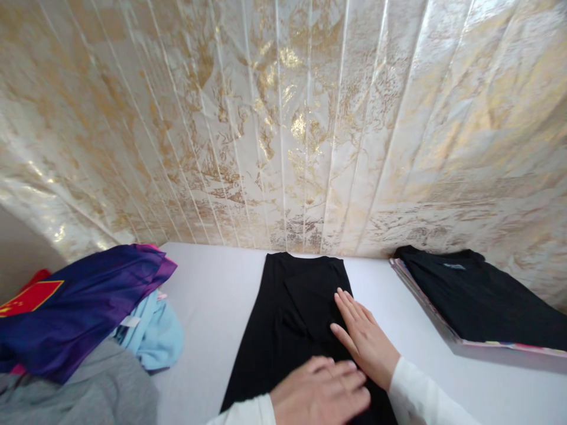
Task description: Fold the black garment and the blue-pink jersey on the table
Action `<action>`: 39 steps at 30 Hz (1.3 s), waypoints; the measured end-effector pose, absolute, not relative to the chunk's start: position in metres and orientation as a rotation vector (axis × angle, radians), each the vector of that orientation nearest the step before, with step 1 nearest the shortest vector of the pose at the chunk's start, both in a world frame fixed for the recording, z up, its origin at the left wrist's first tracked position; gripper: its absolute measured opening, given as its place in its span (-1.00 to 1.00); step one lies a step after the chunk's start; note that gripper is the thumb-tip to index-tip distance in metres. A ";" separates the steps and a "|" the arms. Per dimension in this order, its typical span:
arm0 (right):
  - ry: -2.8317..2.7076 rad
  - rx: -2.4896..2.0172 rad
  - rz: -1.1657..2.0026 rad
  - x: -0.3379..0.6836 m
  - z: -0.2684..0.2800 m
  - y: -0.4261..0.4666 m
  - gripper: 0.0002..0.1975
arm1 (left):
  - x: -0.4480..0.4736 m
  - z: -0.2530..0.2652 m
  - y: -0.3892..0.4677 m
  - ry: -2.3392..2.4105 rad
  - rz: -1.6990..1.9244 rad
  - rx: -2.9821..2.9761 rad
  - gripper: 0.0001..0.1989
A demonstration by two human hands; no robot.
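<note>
A black garment [292, 313], which looks like a pair of trousers or a skirt, lies lengthwise on the white tabletop with a few creases in its middle. My right hand [361, 333] rests flat on its right side, fingers extended and pointing away from me. Lower down, my left hand [321, 392] is over the garment's near part, slightly blurred, with fingers stretched to the right. Neither hand grips anything. The garment's near end is partly hidden by my left hand and runs out of view.
At the left is a loose heap: a purple-blue garment [101, 301] with a red patch, a light blue cloth [155, 333] and a grey cloth [106, 386]. A folded black T-shirt [478, 295] tops a stack at the right. A gold-patterned curtain [283, 130] hangs behind the white table [208, 307].
</note>
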State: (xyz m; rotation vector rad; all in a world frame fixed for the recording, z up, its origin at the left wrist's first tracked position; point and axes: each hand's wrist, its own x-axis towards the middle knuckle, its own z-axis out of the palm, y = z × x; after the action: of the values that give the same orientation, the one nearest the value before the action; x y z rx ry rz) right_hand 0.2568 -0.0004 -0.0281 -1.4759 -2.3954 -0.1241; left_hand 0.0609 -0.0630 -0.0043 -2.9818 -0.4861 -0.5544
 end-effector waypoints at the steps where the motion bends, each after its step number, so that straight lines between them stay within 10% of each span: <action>1: -2.394 -1.437 -0.135 0.258 -0.030 -0.007 -0.38 | 0.047 0.009 -0.053 -0.638 -0.555 -3.054 -0.60; 8: -2.409 -1.411 -0.167 0.243 -0.045 -0.027 -0.32 | -0.002 0.041 0.026 -1.735 -0.533 -2.750 -0.64; 23: -2.388 -1.409 -0.266 0.239 -0.052 -0.025 -0.05 | 0.036 0.023 0.098 -2.199 -0.462 -2.412 -0.96; 39: -2.474 -1.398 0.246 0.281 -0.007 0.073 -0.50 | 0.066 0.034 0.051 -1.258 -0.514 -3.097 -0.71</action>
State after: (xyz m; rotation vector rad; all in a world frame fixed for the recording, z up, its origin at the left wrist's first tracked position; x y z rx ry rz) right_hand 0.2814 0.0728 -0.0075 -1.3978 -2.4745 0.2460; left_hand 0.0661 0.0506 0.0345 -3.0974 -1.2584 -0.5142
